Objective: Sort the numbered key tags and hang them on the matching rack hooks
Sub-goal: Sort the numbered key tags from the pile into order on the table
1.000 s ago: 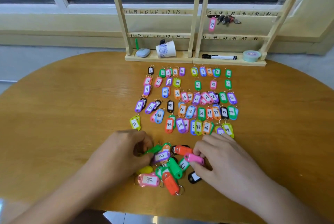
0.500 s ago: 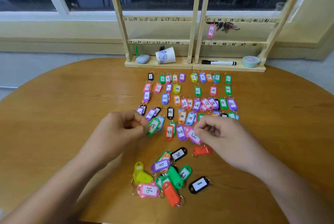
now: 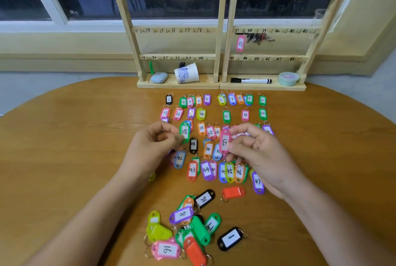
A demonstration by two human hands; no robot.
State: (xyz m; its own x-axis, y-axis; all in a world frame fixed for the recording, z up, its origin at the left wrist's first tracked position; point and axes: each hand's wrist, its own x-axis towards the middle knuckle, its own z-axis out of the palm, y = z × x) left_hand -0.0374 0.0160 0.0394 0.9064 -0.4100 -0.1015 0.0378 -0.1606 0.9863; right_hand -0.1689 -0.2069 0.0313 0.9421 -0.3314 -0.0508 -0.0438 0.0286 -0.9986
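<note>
The left hand (image 3: 154, 147) pinches the green tag (image 3: 184, 131) marked 18 at its fingertips. It has moved farther out over the bench (image 3: 64, 158) than before, and the tag's long axis now points away from the person. Right of it, the right hand (image 3: 257, 154) pinches a pink tag (image 3: 225, 142), likewise lengthwise. Both are glossy rounded plastic with white paper labels.

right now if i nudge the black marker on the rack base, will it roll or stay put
Probably rolls: the marker lies on its side and its barrel looks round. It likely feels light and stiff. The rack base shows no front lip, so it might roll off.
</note>
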